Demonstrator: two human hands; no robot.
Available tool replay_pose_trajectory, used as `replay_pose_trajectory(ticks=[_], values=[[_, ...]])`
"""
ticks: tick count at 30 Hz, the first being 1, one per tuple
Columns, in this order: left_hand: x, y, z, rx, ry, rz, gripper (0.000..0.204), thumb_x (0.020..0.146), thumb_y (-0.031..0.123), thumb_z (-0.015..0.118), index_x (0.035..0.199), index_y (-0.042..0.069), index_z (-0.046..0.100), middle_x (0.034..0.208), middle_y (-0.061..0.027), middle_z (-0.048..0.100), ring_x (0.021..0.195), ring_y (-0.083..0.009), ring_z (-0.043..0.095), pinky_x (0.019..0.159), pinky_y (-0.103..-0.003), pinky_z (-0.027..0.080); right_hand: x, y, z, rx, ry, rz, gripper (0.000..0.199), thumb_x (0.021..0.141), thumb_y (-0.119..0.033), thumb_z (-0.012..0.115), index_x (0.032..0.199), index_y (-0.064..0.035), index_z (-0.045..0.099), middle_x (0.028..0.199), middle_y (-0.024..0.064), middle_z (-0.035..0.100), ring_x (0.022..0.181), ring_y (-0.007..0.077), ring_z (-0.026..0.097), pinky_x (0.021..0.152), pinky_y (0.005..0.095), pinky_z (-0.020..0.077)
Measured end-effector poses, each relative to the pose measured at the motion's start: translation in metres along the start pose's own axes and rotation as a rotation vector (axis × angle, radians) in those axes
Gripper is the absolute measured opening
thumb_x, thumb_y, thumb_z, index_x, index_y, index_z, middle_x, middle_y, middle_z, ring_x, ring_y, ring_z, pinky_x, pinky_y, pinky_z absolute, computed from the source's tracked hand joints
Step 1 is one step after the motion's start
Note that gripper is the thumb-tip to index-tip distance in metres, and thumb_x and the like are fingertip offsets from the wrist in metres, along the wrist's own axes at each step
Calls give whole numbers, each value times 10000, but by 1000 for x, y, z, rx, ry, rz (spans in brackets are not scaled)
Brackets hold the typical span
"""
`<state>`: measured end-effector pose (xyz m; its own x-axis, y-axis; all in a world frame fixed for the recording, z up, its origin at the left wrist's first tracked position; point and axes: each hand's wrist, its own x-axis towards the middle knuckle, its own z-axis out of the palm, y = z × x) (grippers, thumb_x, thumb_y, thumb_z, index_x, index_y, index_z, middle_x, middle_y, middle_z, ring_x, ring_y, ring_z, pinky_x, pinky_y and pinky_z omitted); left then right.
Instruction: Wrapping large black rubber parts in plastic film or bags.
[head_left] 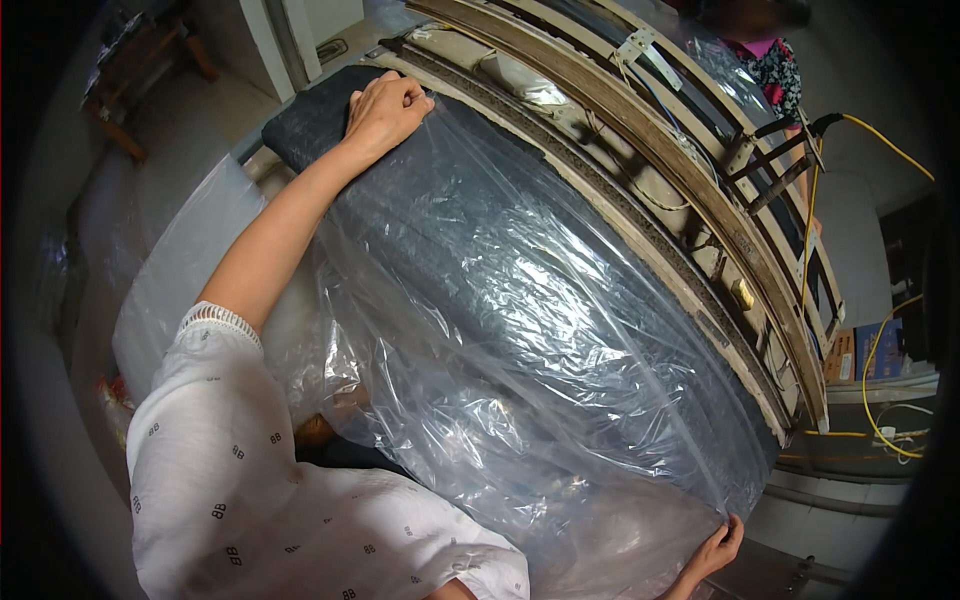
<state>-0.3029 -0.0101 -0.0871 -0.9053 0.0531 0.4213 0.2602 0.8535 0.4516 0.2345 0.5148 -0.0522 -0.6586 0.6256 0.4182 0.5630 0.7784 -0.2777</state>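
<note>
A clear plastic sheet (560,300) lies wrinkled and shiny over a long dark grey padded or cloth layer (310,118). At the far end, my left hand (388,112) is closed with its fingers pinching the sheet's edge, resting over the dark layer. My right hand (718,548) is low at the right, its fingertips pinched on the sheet's near right corner. Between the two hands the film's edge runs fairly taut, while looser folds hang toward my body.
Beyond the dark layer runs a long machine frame with wooden rails (640,130), wires and a metal bracket (765,170). A yellow cable (880,135) hangs at the right, near boxes (865,352). Another person (770,80) is across the frame. A wooden stand (140,70) is far left.
</note>
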Motion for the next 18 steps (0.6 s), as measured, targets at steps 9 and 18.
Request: replay_pose_trajectory(ticks=[9, 18], values=[[29, -5, 8, -61, -96, -15, 233, 754, 309, 657, 799, 82, 629, 905, -56, 583, 934, -232, 559, 793, -406, 408, -36, 49, 4, -102, -42, 121, 198, 865, -75, 456, 982, 36, 570, 911, 138, 562, 859, 261, 555, 780, 339, 430], [17, -10, -4, -758, -136, -188, 151, 809, 181, 652, 886, 51, 638, 798, 20, 586, 733, -69, 519, 677, -216, 417, -36, 60, 7, 585, 34, 551, 207, 890, -196, 496, 975, -24, 574, 880, 20, 566, 825, 130, 527, 782, 263, 401]])
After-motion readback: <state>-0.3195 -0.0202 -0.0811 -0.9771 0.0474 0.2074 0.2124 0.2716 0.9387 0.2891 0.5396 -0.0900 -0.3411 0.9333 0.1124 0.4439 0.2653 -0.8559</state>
